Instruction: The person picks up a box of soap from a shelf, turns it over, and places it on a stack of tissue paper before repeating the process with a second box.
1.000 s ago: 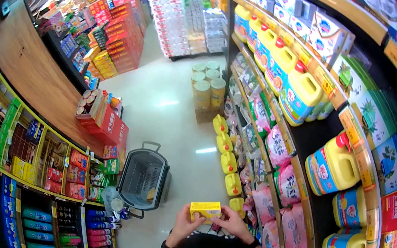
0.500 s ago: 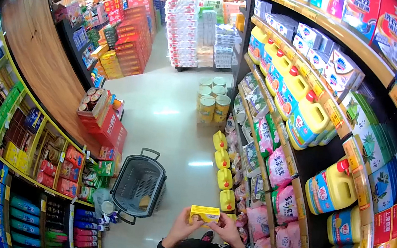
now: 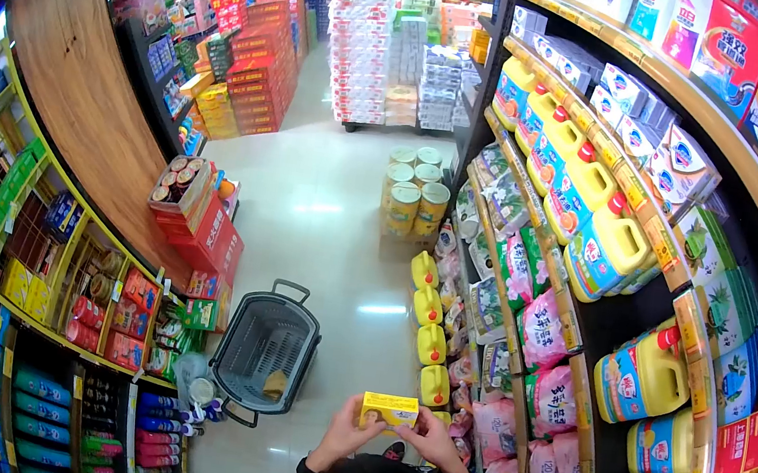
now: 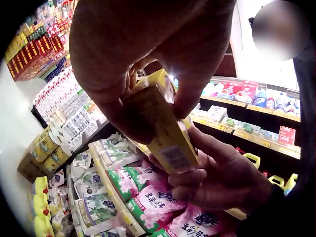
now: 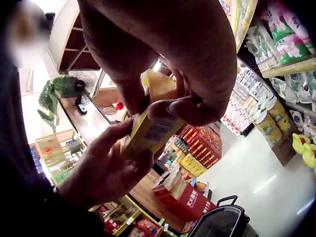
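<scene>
A small yellow box is held up in front of the person's body, between both hands. The left hand pinches its left end and the right hand grips its right end. In the left wrist view a narrow side of the box shows a pale printed label, with fingertips of the right hand along its edge. From the right wrist view, the left hand curls round the lower part of the box, while the near right hand covers its upper part.
A grey shopping basket with a small tan item in it stands on the floor at left. Shelves with yellow jugs and pink bags line the right. Stacked tins and white packs stand farther along the aisle.
The head view has tilted up, so more of the far aisle and upper shelves shows. Both hands keep holding the yellow box at nearly the same place.
</scene>
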Available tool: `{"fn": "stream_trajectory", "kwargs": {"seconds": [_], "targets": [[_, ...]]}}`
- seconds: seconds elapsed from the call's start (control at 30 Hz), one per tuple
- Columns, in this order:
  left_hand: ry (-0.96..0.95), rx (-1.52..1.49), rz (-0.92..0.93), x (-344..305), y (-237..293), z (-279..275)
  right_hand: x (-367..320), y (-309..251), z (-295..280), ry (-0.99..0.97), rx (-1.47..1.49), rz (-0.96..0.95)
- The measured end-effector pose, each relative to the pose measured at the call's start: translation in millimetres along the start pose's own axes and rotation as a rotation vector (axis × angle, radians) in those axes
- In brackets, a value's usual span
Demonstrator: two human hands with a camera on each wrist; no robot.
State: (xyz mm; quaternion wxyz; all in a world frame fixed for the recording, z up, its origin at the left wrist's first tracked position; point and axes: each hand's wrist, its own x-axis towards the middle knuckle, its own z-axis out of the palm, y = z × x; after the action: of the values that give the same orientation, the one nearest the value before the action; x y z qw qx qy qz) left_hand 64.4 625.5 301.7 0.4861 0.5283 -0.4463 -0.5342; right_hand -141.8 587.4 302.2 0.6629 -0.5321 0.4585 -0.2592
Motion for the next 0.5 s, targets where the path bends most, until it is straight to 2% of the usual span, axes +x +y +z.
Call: {"fn": "stream_trajectory", "kwargs": {"seconds": [0.13, 0.27, 0.5], "targets": [[-0.013, -0.058, -0.023, 8.2, 2.5, -7.8, 9.9, 0.8, 5.2, 0.024, -0.049, -0.026], [-0.03, -0.087, -0.027, 12.6, 6.3, -16.9, 12.9, -11.2, 15.4, 0.055, 0.037, -0.001], [-0.08, 0.0, -0.024, 18.3, 17.3, -31.3, 19.7, -22.5, 23.1, 0.084, -0.161, -0.01]]}}
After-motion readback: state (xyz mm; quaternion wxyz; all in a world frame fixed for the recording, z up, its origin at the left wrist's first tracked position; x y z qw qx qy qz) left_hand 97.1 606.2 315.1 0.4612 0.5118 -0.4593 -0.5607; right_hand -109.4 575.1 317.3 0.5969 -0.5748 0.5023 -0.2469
